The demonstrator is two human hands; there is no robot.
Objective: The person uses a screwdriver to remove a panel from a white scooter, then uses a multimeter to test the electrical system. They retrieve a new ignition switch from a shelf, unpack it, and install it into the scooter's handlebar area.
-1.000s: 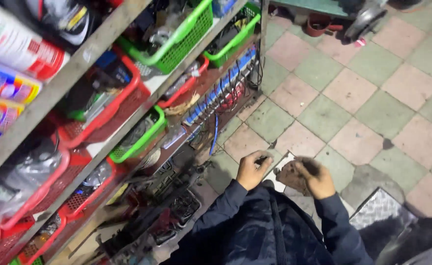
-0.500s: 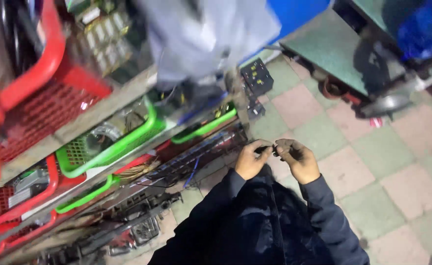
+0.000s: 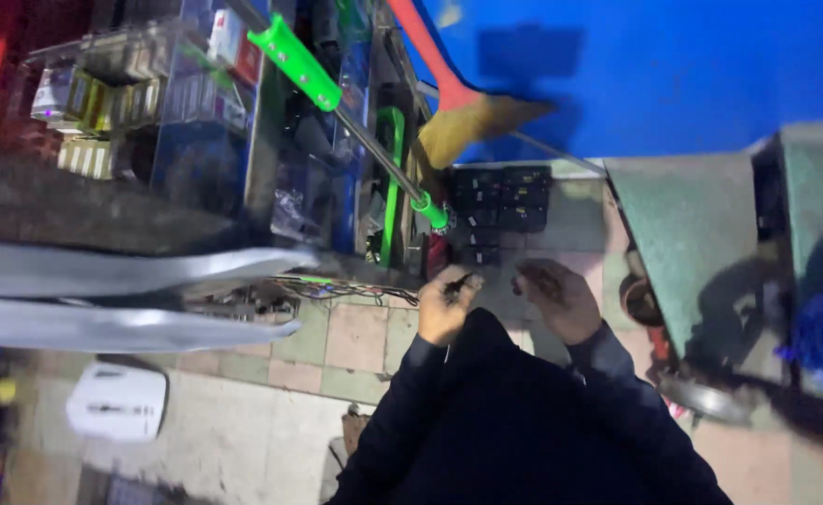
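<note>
Tiled floor [image 3: 355, 337] and crowded shelves [image 3: 196, 112] fill the scene. Left hand [image 3: 444, 309] pinches a small dark part [image 3: 458, 283] between its fingertips, held before the chest. Right hand [image 3: 561, 299], just beside it, curls loosely; its grip cannot be told. A green-handled tool [image 3: 336, 98] juts from the shelves beyond.

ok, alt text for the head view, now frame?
Looking down, a person in dark sleeves holds both hands close together over a tiled floor: the left hand pinches a small dark part, the right hand is open beside it. Cluttered shelves and a green-handled tool lie beyond; the frame is blurred.
</note>
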